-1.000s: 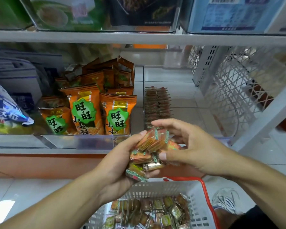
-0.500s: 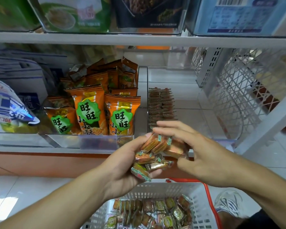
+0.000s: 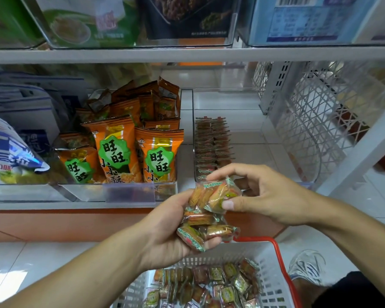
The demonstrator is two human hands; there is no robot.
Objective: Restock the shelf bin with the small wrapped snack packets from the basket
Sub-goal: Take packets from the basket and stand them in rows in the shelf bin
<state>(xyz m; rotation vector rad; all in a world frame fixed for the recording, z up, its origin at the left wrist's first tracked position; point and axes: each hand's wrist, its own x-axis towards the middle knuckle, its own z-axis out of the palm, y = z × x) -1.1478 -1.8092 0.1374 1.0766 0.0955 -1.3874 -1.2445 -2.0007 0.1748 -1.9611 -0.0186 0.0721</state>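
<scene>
Before the store shelf's clear bin (image 3: 249, 138), a loose bunch of packets (image 3: 206, 221) is cupped in the curled left hand (image 3: 167, 232), one pinched by the right hand (image 3: 260, 196); others could be spilled toward the basket (image 3: 273, 258).

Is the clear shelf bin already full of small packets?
No: the clear shelf bin holds only one row of small packets along its left wall; the rest of its floor is bare.

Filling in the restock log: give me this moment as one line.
left hand: holds packets | right hand: pinches top packet | bin: partly filled | basket: packets remain
</scene>
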